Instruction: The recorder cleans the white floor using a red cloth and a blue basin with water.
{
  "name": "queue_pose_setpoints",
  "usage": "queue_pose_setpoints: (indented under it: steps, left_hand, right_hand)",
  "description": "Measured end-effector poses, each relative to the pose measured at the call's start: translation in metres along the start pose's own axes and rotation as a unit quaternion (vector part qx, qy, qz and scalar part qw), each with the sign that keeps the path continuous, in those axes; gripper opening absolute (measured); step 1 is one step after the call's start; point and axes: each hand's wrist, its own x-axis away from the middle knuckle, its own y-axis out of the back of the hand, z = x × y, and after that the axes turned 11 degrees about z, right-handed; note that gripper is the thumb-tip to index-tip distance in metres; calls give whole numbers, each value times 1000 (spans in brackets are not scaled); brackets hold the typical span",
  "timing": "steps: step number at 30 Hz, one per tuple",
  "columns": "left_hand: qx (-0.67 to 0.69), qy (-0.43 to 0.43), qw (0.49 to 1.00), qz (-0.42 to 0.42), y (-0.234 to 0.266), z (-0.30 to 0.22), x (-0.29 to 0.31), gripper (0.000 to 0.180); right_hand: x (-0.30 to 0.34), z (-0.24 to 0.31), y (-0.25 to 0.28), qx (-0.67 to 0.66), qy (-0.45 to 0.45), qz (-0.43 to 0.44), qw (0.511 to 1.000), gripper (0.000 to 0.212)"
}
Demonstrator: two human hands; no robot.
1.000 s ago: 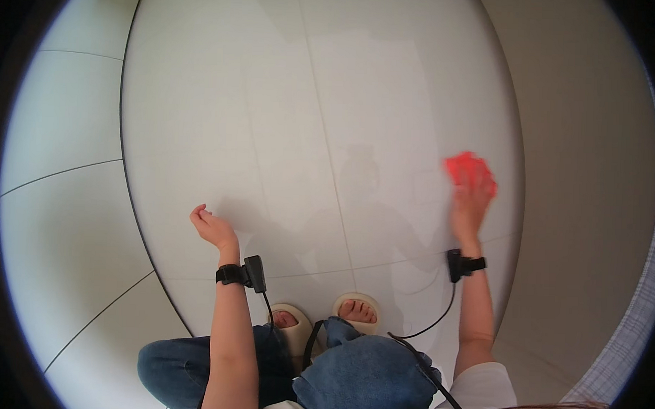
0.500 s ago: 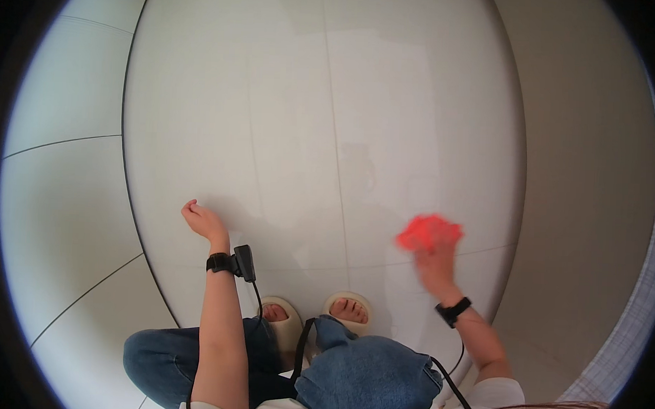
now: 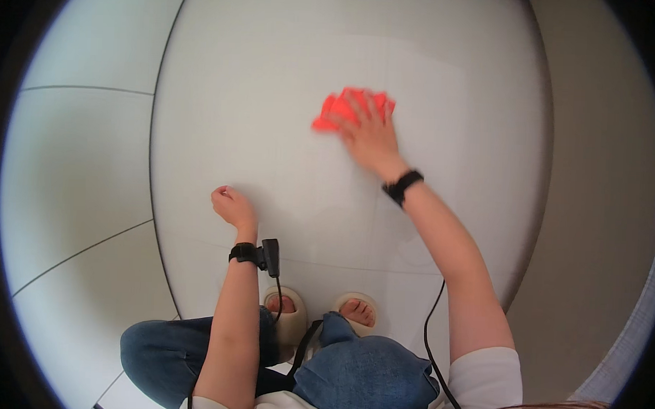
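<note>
My right hand presses a bright red cloth against the pale tiled floor, fingers spread over the crumpled fabric. The cloth lies well out in front of me, near the middle of the view, and its part under the palm is hidden. My left hand hangs at the left with its fingers curled in a loose fist, and nothing shows in it. A black wrist strap with a small dark device is on my left wrist; another black strap is around my right wrist.
A tiled wall rises along the left side, and a plain beige surface runs along the right. My feet in cream slippers and my bent knees are close in front of me. Black cables run along my arms.
My right hand has swept the red cloth forward and to the left across the floor, and the arm is stretched further out. In the picture, my left hand sits slightly further right.
</note>
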Motion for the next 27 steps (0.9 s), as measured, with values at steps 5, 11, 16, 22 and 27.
queue_pose_setpoints:
  steps: [5,11,16,22,27]
  left_hand:
    - [37,98,993,-48,6,25,-2,24]
    - [31,106,991,-72,17,28,-6,24]
    - [-55,72,994,-56,2,3,-16,20]
    - [-123,7,984,-131,-2,21,-21,17]
    - [-180,24,969,-167,-16,48,-29,18]
  right_hand:
    - [-89,1,-37,-85,-166,-50,981,45]
    - [-48,3,-54,-46,85,-14,995,42]
    - [74,44,-86,-137,366,143,909,43]
    - [67,4,-63,-154,412,180,880,43]
    - [-92,-91,-43,60,102,-38,992,43]
